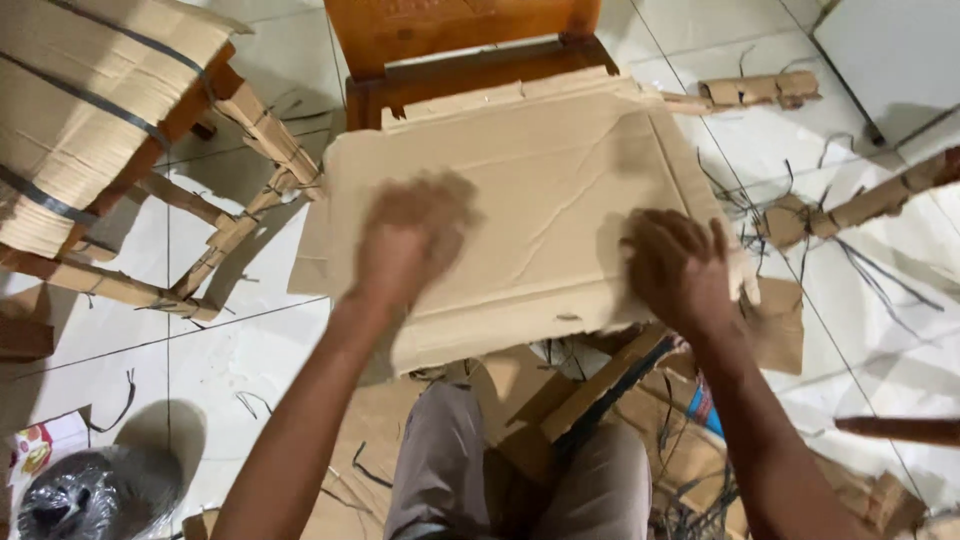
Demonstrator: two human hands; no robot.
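A large flat sheet of brown cardboard (530, 190) lies across a wooden chair seat (470, 60) and over my knees. My left hand (410, 235) rests on the sheet's left half, blurred by motion, fingers spread downwards. My right hand (680, 265) presses on the sheet's right front corner, fingers curled over the edge. Whether either hand grips the sheet is unclear. More cardboard pieces and a dark strap (610, 385) lie under the sheet by my legs (440, 470).
A strapped stack of folded cardboard (80, 110) sits on a wooden frame at the left. Rolled cardboard strips (760, 90) and loose black straps (860, 270) litter the white tiled floor (230, 350) at the right. A dark plastic bag (90, 495) lies bottom left.
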